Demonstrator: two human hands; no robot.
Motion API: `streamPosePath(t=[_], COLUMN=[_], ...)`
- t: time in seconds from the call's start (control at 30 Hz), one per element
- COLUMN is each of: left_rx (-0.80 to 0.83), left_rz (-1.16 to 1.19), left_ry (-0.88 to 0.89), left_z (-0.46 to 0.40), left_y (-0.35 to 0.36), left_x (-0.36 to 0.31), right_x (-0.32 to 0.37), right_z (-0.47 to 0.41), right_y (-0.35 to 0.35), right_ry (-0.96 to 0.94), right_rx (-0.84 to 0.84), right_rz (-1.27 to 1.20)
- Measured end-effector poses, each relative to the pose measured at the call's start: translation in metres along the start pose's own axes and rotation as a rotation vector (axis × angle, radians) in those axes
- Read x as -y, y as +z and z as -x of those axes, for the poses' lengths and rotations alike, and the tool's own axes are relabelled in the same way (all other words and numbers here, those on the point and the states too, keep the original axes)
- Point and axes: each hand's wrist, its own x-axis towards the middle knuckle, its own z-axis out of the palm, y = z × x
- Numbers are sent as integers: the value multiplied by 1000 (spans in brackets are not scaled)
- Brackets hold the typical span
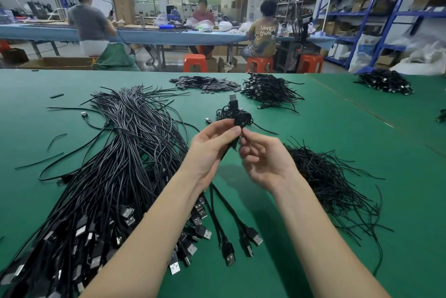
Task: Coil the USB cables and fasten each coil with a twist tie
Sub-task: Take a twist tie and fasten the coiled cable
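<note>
A small coil of black USB cable (235, 114) is held up above the green table (325, 133), its silver plug pointing upward. My left hand (212, 145) grips the coil from the left, thumb on its lower part. My right hand (263, 155) pinches a thin black twist tie at the coil's base, its end sticking out to the right. To the left lies a big bundle of uncoiled black USB cables (115, 167), plugs toward me. A loose heap of black twist ties (328, 177) lies to the right.
A pile of tied coils (270, 90) sits at the far centre, another (386, 82) at the far right. Small flat black pieces (205, 83) are heaped beside them. Stray ties lie on the left. Three people sit at a blue table beyond, with orange stools and shelves.
</note>
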Motion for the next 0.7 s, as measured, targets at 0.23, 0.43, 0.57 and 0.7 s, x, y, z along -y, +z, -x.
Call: streamPosePath(t=[0.23, 0.43, 0.57, 0.7], left_rx=[-92, -99, -80, -52], left_rz=[9, 28, -10, -35], left_ry=[-39, -77, -70, -35], left_z=[-3, -4, -2, -1], left_y=[-7, -10, -11, -9], left_x=[-4, -3, -2, -3], right_x=[3, 0, -3, 3], right_z=[-3, -4, -7, -3], right_y=[-8, -23, -18, -1], right_ry=[-644, -1223, -1144, -215], right_rx=[-211, -175, -144, -19], right_rz=[958, 1483, 1295, 333])
